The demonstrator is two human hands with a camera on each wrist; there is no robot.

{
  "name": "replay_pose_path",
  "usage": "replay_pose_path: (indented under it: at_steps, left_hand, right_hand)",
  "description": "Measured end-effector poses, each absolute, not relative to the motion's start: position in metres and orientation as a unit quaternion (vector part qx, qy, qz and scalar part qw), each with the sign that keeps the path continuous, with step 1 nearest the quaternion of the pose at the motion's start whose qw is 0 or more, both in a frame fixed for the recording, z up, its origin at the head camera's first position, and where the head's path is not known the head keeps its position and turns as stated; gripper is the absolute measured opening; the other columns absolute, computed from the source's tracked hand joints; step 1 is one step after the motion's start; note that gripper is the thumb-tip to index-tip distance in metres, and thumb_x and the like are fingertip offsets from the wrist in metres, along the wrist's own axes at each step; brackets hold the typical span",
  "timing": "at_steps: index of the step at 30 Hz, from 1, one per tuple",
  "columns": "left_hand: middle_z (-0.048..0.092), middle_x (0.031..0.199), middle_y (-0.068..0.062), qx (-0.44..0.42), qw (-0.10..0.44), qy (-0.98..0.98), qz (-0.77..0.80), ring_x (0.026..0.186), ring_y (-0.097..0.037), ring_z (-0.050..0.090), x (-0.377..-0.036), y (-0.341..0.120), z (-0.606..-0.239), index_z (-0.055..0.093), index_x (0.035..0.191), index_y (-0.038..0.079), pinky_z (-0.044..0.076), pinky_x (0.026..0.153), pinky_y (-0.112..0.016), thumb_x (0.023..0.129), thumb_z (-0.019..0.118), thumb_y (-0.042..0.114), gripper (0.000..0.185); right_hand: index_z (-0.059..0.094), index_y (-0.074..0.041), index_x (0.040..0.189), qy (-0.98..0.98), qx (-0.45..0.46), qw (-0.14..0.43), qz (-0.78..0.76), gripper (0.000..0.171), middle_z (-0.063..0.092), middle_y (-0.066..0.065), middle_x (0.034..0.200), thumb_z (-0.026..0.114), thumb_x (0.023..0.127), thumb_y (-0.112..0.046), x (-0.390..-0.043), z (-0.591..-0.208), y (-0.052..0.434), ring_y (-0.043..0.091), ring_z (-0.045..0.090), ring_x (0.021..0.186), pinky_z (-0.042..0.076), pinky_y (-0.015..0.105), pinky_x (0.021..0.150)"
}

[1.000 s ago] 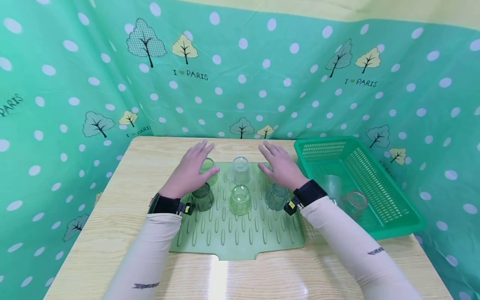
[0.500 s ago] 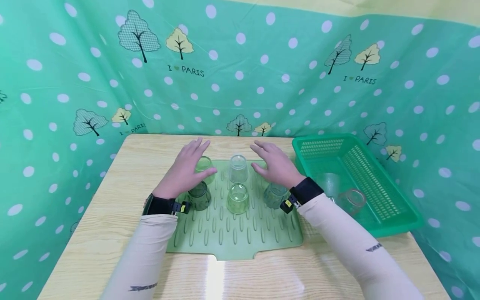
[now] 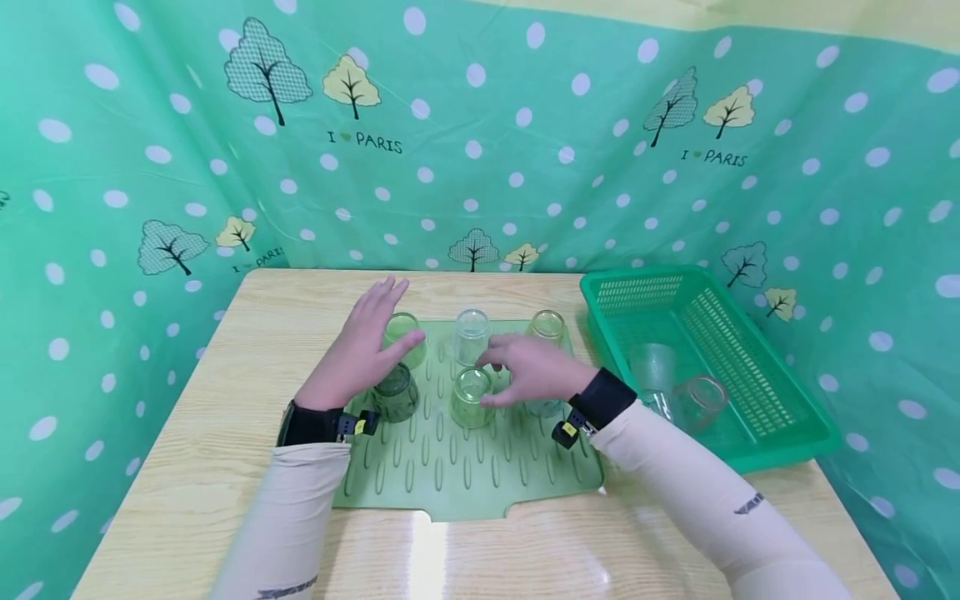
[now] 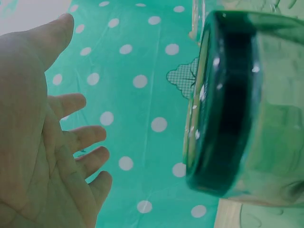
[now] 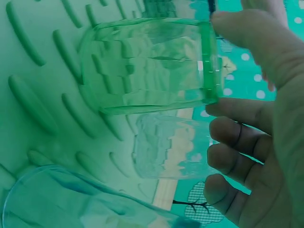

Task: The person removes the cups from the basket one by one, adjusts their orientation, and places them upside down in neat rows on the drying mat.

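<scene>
You're closing your right hand [image 3: 525, 372] on the light green glass [image 3: 471, 397], upside down mid-mat [image 3: 465, 483], thumb on its base, fingers not yet wrapped. Left hand [image 3: 358, 354] is hovering released above the dark green glass [image 3: 394, 394]. Next, I'd say, you'll need a firm pinch.

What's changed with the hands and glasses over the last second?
The right hand moved left and toward the person, and its fingers now curl at the light green glass in the middle of the near row, uncovering the yellowish glass behind. The left hand hovers open as before; the glasses stayed put.
</scene>
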State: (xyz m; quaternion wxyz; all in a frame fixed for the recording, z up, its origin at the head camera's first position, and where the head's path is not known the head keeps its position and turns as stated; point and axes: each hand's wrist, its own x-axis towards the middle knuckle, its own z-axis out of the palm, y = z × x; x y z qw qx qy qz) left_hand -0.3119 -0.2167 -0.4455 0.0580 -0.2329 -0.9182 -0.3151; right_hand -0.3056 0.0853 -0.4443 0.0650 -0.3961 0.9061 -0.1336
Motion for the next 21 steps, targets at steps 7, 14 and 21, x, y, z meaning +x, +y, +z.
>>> replay_pose_path:
  at_steps: [7, 14, 21]
  left_hand:
    - [0.010, 0.173, -0.006, -0.240, 0.056, -0.916, -0.317, 0.159, -0.035, 0.007, -0.3098, -0.2132, -0.4470, 0.012, 0.168, 0.023, 0.015, 0.124, -0.065, 0.102, 0.056, 0.057, 0.086]
    - [0.008, 0.173, -0.007, -0.243, 0.051, -0.916, -0.315, 0.159, -0.035, 0.006, -0.3137, -0.2125, -0.4483, 0.011, 0.168, 0.022, 0.016, 0.123, -0.067, 0.103, 0.055, 0.056, 0.086]
    - [0.008, 0.173, -0.011, -0.243, 0.038, -0.919, -0.307, 0.159, -0.037, 0.006, -0.3152, -0.2108, -0.4499, 0.011, 0.168, 0.019, 0.014, 0.125, -0.065, 0.103, 0.055, 0.056, 0.086]
  right_hand:
    - [0.073, -0.018, 0.122, 0.907, -0.399, 0.047, -0.125, 0.047, 0.065, -0.007, 0.107, 0.081, 0.086, -0.048, -0.3066, -0.4519, 0.0839, 0.011, 0.063, 0.087, 0.053, 0.024, 0.068]
    - [0.072, -0.016, 0.122, 0.908, -0.396, 0.034, -0.129, 0.047, 0.065, -0.007, 0.108, 0.082, 0.086, -0.043, -0.3057, -0.4489, 0.0837, 0.013, 0.065, 0.088, 0.054, 0.026, 0.068]
    - [0.067, -0.010, 0.132, 0.915, -0.376, 0.052, -0.137, 0.054, 0.066, 0.001, 0.111, 0.073, 0.093, -0.045, -0.3067, -0.4430, 0.0887, 0.021, 0.067, 0.095, 0.056, 0.031, 0.074]
